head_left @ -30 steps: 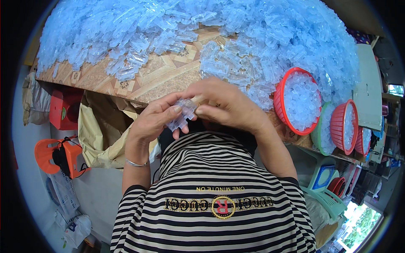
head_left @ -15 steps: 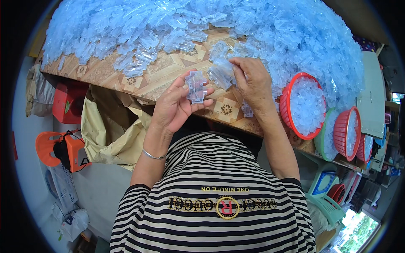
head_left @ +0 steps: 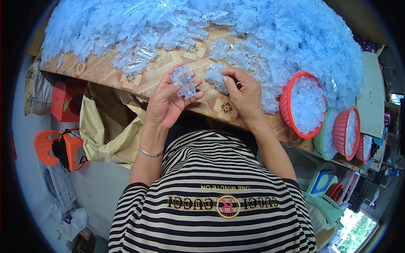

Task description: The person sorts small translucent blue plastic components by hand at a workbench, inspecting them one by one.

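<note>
My left hand, palm up, holds clear plastic pieces along its fingers, the thumb pressed on their edge. To the right, my right hand pinches another clear plastic piece between thumb and fingertips, just above the table. A gap separates the two hands. Loose clear pieces lie on the patterned tabletop just beyond my right hand. How many pieces my left hand holds I cannot tell.
A large heap of clear plastic pieces covers the far side of the table. On the right stand a red basket of small translucent parts and further baskets. An open tan sack hangs at the near left edge, beside an orange stool.
My right hand has come nearer and slightly left with its plastic piece, away from the loose pieces. My left hand has shifted a little left, and its pieces now tilt.
</note>
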The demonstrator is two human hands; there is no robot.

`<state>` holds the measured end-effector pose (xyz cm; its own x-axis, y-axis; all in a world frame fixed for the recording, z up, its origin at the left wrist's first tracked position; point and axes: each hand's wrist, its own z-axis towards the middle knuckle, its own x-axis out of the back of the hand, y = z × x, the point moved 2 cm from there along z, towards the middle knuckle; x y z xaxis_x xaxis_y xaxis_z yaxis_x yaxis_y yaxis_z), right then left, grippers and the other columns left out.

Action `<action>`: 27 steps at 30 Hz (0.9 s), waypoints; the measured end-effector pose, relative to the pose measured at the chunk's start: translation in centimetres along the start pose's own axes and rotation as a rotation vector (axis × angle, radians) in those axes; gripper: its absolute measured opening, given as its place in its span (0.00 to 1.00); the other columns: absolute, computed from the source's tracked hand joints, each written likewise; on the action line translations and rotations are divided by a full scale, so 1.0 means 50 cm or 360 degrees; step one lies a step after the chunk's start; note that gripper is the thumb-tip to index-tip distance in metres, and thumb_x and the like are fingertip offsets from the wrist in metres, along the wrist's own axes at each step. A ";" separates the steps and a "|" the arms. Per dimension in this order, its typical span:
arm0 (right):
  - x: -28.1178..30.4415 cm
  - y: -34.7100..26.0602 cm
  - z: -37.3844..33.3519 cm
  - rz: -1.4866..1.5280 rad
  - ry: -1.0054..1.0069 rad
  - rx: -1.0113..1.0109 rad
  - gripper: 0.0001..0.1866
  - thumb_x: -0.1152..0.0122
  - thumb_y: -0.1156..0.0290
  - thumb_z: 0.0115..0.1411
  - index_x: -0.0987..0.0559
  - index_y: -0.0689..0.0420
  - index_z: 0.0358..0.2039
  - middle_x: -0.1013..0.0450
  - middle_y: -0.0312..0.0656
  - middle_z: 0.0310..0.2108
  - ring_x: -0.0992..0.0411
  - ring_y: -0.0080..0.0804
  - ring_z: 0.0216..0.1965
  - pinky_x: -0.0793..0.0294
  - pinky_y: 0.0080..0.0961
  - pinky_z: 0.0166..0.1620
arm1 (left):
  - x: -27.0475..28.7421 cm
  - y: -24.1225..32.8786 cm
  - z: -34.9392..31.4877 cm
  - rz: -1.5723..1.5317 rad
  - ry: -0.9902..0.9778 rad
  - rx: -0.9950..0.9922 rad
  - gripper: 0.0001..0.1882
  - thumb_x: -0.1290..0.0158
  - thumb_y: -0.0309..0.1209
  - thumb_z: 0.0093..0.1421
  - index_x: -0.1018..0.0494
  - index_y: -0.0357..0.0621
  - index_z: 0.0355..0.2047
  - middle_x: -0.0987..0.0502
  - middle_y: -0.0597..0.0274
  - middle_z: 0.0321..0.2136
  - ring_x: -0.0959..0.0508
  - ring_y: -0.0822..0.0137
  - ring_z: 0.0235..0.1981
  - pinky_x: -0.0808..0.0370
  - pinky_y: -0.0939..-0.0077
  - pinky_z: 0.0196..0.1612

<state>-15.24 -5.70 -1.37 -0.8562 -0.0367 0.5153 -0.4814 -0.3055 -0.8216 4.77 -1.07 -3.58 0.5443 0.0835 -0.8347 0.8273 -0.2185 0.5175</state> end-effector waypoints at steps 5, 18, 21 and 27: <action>0.003 0.014 0.005 -0.0056 0.0076 0.0054 0.08 0.41 0.75 0.57 0.20 0.58 0.38 0.24 0.39 0.31 0.28 0.23 0.28 0.28 0.19 0.34 | 0.004 0.001 -0.002 -0.0050 0.0031 0.0001 0.28 0.55 0.19 0.60 0.46 0.40 0.61 0.33 0.45 0.52 0.32 0.44 0.57 0.29 0.40 0.54; 0.022 -0.005 -0.039 -0.0485 -0.0157 0.0842 0.17 0.36 0.81 0.48 0.23 0.56 0.40 0.26 0.43 0.39 0.28 0.42 0.38 0.28 0.31 0.41 | -0.006 -0.007 0.000 -0.0132 0.0082 -0.0170 0.25 0.57 0.10 0.55 0.40 0.47 0.51 0.35 0.46 0.55 0.30 0.48 0.55 0.31 0.42 0.58; 0.022 -0.048 -0.040 -0.0426 -0.0023 0.0747 0.17 0.36 0.77 0.47 0.24 0.56 0.41 0.28 0.44 0.41 0.28 0.41 0.38 0.26 0.31 0.39 | -0.015 -0.021 -0.001 -0.0111 0.0102 -0.0144 0.24 0.57 0.09 0.54 0.39 0.47 0.49 0.36 0.46 0.55 0.30 0.50 0.54 0.31 0.44 0.58; -0.015 -0.052 -0.022 0.0181 -0.0179 0.0299 0.14 0.38 0.76 0.54 0.22 0.56 0.43 0.25 0.40 0.38 0.28 0.28 0.35 0.27 0.24 0.39 | -0.041 -0.056 -0.021 -0.0112 -0.0165 0.0027 0.23 0.49 0.15 0.54 0.38 0.46 0.49 0.32 0.52 0.52 0.30 0.56 0.54 0.32 0.55 0.59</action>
<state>-13.57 -3.82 0.13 -0.8715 -0.1833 0.4548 -0.3310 -0.4644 -0.8214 1.50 0.38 -3.10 0.4670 -0.0016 -0.8843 0.8600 -0.2319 0.4546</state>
